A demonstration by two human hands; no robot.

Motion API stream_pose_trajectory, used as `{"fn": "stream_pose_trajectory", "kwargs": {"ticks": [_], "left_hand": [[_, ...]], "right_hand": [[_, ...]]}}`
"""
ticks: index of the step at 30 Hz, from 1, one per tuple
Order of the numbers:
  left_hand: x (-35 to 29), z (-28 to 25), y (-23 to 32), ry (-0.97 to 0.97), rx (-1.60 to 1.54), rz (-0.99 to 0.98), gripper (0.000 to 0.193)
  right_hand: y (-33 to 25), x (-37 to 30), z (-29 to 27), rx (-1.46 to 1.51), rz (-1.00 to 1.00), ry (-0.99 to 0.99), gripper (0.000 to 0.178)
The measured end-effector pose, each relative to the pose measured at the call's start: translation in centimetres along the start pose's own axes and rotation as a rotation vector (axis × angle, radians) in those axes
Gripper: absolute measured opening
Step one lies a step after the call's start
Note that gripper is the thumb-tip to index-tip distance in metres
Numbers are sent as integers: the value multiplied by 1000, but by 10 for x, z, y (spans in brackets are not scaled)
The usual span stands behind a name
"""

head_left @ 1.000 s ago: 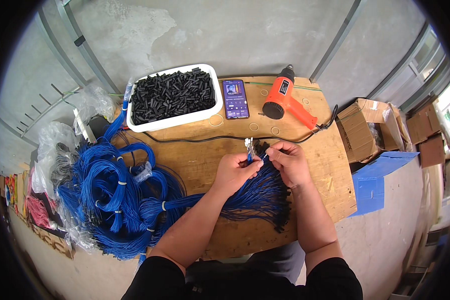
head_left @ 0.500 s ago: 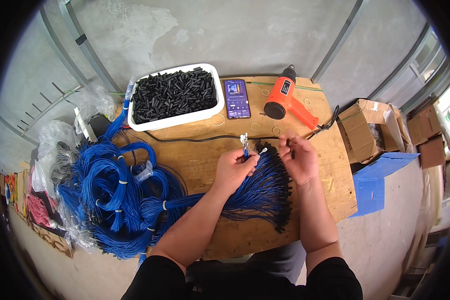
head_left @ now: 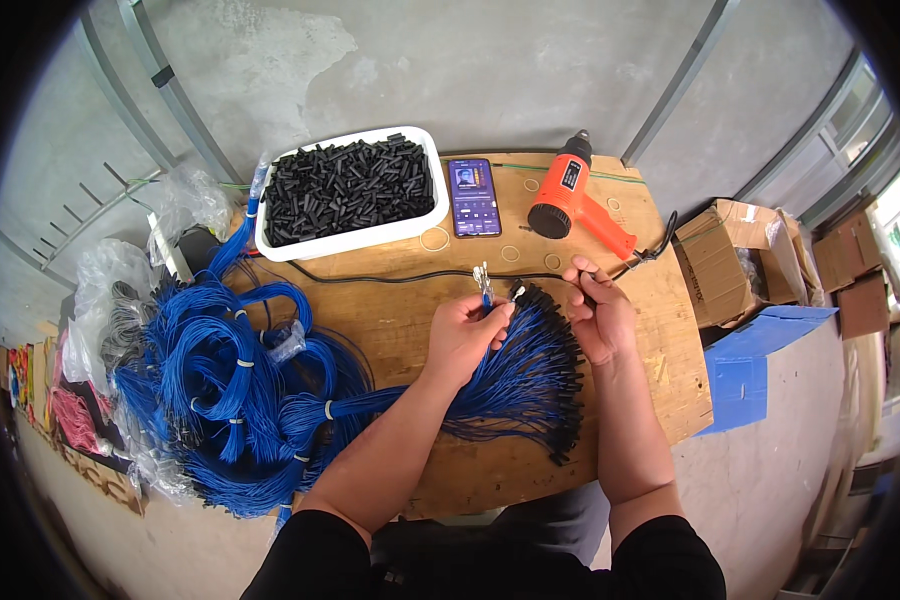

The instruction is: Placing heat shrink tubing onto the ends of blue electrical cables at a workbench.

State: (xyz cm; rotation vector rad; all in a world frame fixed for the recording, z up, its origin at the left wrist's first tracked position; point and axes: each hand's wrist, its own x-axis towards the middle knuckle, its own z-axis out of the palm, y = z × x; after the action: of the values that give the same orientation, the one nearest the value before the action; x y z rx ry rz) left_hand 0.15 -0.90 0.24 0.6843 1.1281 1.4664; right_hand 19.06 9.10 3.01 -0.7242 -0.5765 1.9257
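Note:
My left hand [head_left: 462, 340] is closed on several blue wires, whose bare silver terminals [head_left: 483, 278] stick up above the fingers. One terminal [head_left: 517, 291] leans apart from the others, by the thumb tip. To the right, my right hand [head_left: 602, 315] is raised with its fingers curled in, pinching a small black sleeve [head_left: 588, 297] that is partly hidden by the fingers. Beneath and between both hands lies a fanned bundle of blue wires [head_left: 515, 385], with black sleeves on its ends along the right side.
A white tub [head_left: 355, 244] full of short black sleeves stands at the back, beside a phone [head_left: 475, 200]. An orange heat gun [head_left: 570, 190] lies back right, with rubber bands around. Coiled blue wires [head_left: 220, 360] cover the table's left. Cardboard boxes [head_left: 715, 265] stand off its right edge.
My right hand's fingers have curled in more, closing toward the thumb. The left hand has shifted slightly left with its wires, and the leaning terminal has come nearer the others.

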Motion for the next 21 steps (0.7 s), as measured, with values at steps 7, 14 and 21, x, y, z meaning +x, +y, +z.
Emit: {"fn": "stream_pose_trajectory", "kwargs": {"ticks": [7,14,21], "left_hand": [[0,1,1,4,1,16,15],[0,0,1,-6,-28,16,11],[-1,0,1,-21,-46,43,9]], "right_hand": [[3,-3,0,-167,-7,-145,18],[9,-11,13,-401,8,-166,18],[13,-12,15,-469,-40,-150,14]]}}
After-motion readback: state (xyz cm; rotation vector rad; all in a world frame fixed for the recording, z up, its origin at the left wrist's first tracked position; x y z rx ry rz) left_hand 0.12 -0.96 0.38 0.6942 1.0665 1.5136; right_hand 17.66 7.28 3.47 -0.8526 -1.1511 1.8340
